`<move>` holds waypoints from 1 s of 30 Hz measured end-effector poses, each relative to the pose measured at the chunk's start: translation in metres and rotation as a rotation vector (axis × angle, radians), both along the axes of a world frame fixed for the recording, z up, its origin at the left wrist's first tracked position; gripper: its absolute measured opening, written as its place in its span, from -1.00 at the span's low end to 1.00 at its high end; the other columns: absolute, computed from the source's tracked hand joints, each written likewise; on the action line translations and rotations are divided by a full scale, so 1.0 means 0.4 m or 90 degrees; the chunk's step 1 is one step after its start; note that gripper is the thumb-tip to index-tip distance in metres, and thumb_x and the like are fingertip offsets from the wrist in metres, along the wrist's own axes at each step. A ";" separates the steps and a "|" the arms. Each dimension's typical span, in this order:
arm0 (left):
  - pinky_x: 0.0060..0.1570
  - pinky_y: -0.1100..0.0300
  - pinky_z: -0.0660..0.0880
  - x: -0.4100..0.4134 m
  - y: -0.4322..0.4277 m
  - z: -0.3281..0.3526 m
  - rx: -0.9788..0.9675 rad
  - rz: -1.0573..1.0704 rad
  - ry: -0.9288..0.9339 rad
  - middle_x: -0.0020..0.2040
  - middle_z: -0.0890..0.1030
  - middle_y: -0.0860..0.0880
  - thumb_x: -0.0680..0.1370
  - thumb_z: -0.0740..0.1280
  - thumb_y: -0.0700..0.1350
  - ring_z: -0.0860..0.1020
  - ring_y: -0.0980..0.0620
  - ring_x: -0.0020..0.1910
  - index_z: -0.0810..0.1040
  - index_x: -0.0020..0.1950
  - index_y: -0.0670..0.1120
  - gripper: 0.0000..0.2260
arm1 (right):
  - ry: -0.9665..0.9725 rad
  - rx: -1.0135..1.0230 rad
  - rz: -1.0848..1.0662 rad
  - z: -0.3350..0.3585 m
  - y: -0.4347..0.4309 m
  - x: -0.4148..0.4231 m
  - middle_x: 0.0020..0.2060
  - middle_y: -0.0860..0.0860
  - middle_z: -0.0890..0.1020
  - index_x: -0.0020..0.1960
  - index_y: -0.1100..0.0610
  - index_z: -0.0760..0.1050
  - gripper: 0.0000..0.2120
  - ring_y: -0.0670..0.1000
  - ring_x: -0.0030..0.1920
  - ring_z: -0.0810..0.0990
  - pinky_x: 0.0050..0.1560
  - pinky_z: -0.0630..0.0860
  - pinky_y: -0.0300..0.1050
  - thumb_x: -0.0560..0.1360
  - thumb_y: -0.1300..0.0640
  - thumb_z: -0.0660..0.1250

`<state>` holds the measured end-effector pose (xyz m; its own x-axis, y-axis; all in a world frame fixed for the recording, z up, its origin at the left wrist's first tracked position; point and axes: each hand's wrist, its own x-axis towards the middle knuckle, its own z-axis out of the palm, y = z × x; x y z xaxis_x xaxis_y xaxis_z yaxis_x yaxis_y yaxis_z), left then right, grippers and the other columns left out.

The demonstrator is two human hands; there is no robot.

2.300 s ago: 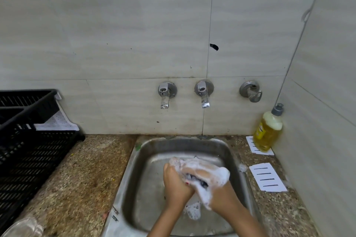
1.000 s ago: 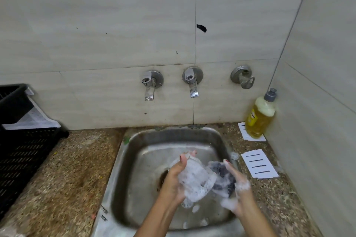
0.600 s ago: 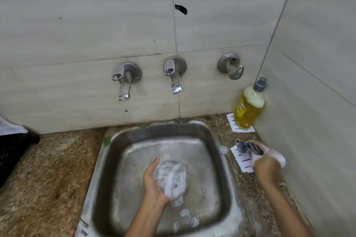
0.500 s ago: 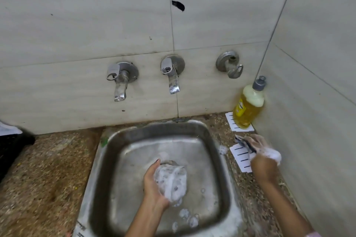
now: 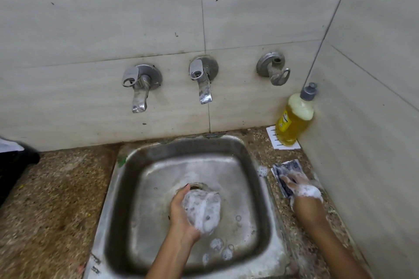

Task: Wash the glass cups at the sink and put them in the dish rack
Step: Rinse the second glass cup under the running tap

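Note:
A glass cup (image 5: pixel 203 209) coated in white foam is tilted over the drain of the steel sink (image 5: pixel 127 188), and my left hand (image 5: pixel 181 215) grips it from the left side. My right hand (image 5: pixel 302 189), covered in suds, is on the counter to the right of the sink. Its fingers lie flat on a dark scrubbing sponge (image 5: pixel 286 171) that rests on a white paper sheet. A corner of the black dish rack (image 5: pixel 15 165) shows at the far left edge.
Two taps (image 5: pixel 138 88) (image 5: pixel 204 81) and a third valve (image 5: pixel 273 69) stick out of the tiled wall, none running. A yellow dish soap bottle (image 5: pixel 294 120) stands in the back right corner on a paper. Speckled stone counter (image 5: pixel 56 199) lies left of the sink. Foam blobs dot the basin.
My right hand pulled the sponge away from the cup, carried it right and set it down on the counter. The left hand lowered the soapy cup toward the drain. The view shifted right.

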<state>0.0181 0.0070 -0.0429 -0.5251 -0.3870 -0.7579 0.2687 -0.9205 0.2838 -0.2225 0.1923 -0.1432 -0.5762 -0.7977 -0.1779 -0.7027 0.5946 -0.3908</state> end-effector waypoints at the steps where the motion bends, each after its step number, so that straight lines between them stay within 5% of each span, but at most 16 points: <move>1: 0.29 0.02 0.34 -0.002 0.002 0.007 0.006 0.017 -0.005 -0.10 0.58 -0.23 0.46 0.29 0.04 0.54 -0.18 -0.09 0.55 0.00 -0.26 -0.64 | -0.039 0.016 -0.009 0.035 -0.034 0.007 -0.03 0.05 0.65 -0.03 -0.04 0.66 -0.40 0.14 0.05 0.58 -0.16 0.61 -0.07 0.02 0.42 0.48; 4: 0.21 0.03 0.36 0.001 -0.006 0.011 0.009 0.016 -0.017 -0.15 0.58 -0.25 0.47 0.28 0.05 0.54 -0.19 -0.12 0.55 -0.05 -0.29 -0.62 | 0.128 -0.052 -0.056 0.093 -0.088 -0.006 0.07 0.10 0.60 0.02 0.15 0.64 -0.47 0.12 -0.03 0.66 -0.23 0.59 -0.14 0.06 0.40 0.35; 7: 0.17 -0.02 0.39 0.006 0.000 0.036 -0.020 0.002 -0.024 -0.15 0.59 -0.28 0.47 0.28 0.08 0.54 -0.22 -0.12 0.55 -0.04 -0.32 -0.58 | 0.135 -0.017 -0.033 0.148 -0.109 0.010 0.33 0.00 0.44 0.26 0.07 0.51 -0.51 -0.01 0.27 0.49 0.16 0.41 -0.30 0.38 0.35 0.21; 8: 0.13 -0.03 0.41 0.006 0.000 0.043 -0.031 0.010 -0.036 -0.17 0.59 -0.28 0.48 0.26 0.09 0.53 -0.23 -0.13 0.55 -0.07 -0.32 -0.56 | 0.108 -0.021 -0.055 0.171 -0.114 0.026 0.30 0.05 0.48 0.25 0.07 0.52 -0.56 0.01 0.26 0.50 0.21 0.39 -0.27 0.41 0.32 0.23; 11: -0.06 0.00 0.43 0.005 -0.006 0.077 -0.065 0.032 -0.052 -0.28 0.60 -0.27 0.51 0.20 0.10 0.52 -0.22 -0.19 0.58 -0.19 -0.31 -0.54 | 0.069 -0.140 -0.096 0.237 -0.149 0.056 -0.07 0.12 0.69 0.01 0.13 0.66 -0.73 0.11 -0.11 0.67 -0.05 0.56 -0.14 0.42 0.29 0.25; 14: -0.16 0.05 0.40 0.011 -0.019 0.113 -0.088 0.033 -0.080 -0.30 0.58 -0.25 0.55 0.15 0.10 0.47 -0.21 -0.22 0.56 -0.23 -0.30 -0.52 | 0.060 -0.134 -0.044 0.337 -0.200 0.106 0.01 -0.07 0.65 0.09 0.01 0.61 -0.79 -0.07 0.01 0.62 -0.03 0.25 -0.57 0.52 0.16 0.29; 16: -0.17 0.03 0.40 0.014 -0.027 0.136 -0.089 0.032 -0.088 -0.20 0.57 -0.25 0.57 0.13 0.12 0.47 -0.22 -0.18 0.53 -0.12 -0.29 -0.54 | -0.015 -0.181 -0.041 0.397 -0.241 0.133 -0.02 -0.08 0.65 0.05 -0.01 0.59 -0.82 -0.12 -0.02 0.60 -0.10 0.26 -0.63 0.52 0.17 0.29; 18: -0.17 0.01 0.41 0.018 -0.033 0.160 -0.087 0.025 -0.077 -0.23 0.60 -0.26 0.56 0.14 0.12 0.48 -0.23 -0.16 0.53 -0.08 -0.29 -0.54 | -0.056 -0.247 -0.038 0.480 -0.285 0.170 -0.09 -0.05 0.64 0.01 0.07 0.60 -0.86 -0.08 -0.04 0.59 -0.19 0.32 -0.60 0.52 0.16 0.28; 23: -0.19 0.02 0.38 0.011 -0.049 0.227 -0.114 0.033 -0.078 -0.12 0.51 -0.25 0.61 0.05 0.12 0.44 -0.22 -0.16 0.50 -0.06 -0.28 -0.51 | 0.069 -0.337 0.018 0.656 -0.437 0.217 -0.06 -0.05 0.67 0.11 0.07 0.59 -0.68 -0.11 -0.02 0.59 -0.03 0.29 -0.48 0.51 -0.11 0.27; 30: -0.23 0.08 0.35 -0.009 -0.053 0.284 -0.157 0.044 -0.066 -0.44 0.60 -0.23 0.63 0.01 0.08 0.44 -0.18 -0.20 0.47 -0.19 -0.29 -0.51 | 0.204 -0.134 -0.026 0.764 -0.572 0.252 0.23 0.22 0.46 0.30 0.26 0.39 -0.39 0.23 0.16 0.51 0.07 0.53 0.10 0.54 -0.24 0.11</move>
